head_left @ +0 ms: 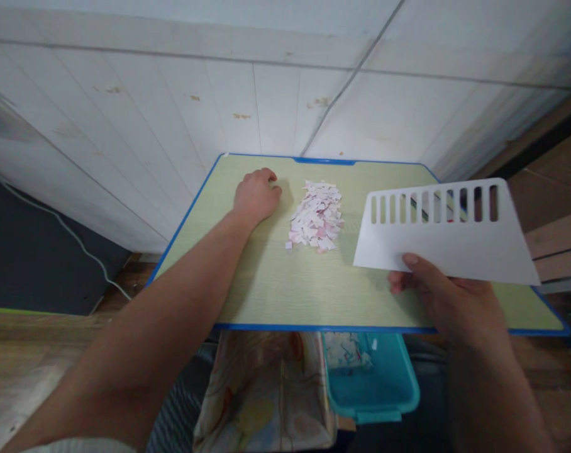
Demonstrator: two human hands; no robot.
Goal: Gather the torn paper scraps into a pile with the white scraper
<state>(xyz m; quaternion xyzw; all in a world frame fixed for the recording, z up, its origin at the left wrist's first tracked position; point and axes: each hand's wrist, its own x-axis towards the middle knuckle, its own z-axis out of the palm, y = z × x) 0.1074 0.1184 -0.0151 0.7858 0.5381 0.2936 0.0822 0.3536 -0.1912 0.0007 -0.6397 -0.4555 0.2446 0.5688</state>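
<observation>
Slotted panel (443, 244): white, tilted, clamped between thumb and fingers of the right hand (448, 299), above the table's (285, 296) right side.
Step in hand: I judge it to be positioning the panel beside the paper scraps (316, 217).
Next move: calls, I think, for a steady grip and gentle approach, lest loose pieces scatter.
Near edge: teal bin (412, 380) with more scraps inside, patterned cloth bag (266, 393) just beside it.
Scraps: heaped mid-table.
Left hand (257, 196): left of the heap, loosely curled, thumb and finger apart; I see nothing held.
Tabletop: pale yellow-green, blue-rimmed.
Far side: scuffed white wall (276, 107), grey cable (356, 72) slanting across.
</observation>
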